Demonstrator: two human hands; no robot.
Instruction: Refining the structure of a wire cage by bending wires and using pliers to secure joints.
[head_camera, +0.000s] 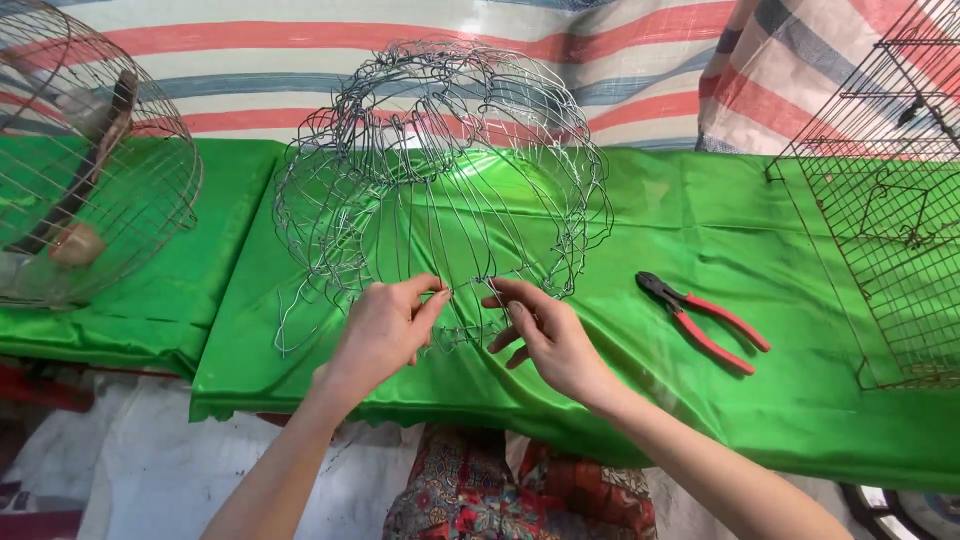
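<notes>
A round frame of bent silver wire (440, 160) stands on the green cloth (700, 230) in front of me. My left hand (385, 330) pinches thin wires at the frame's lower front edge between thumb and forefinger. My right hand (545, 335) grips the wires just to the right of it, fingers curled around them. The two hands are a few centimetres apart on the same lower rim.
Red-handled pliers (705, 320) lie on the cloth right of my right hand. A round wire cage (90, 160) with wooden parts stands at the far left. A brown wire mesh cage (890, 220) lies at the right. A striped tarp (620, 70) hangs behind.
</notes>
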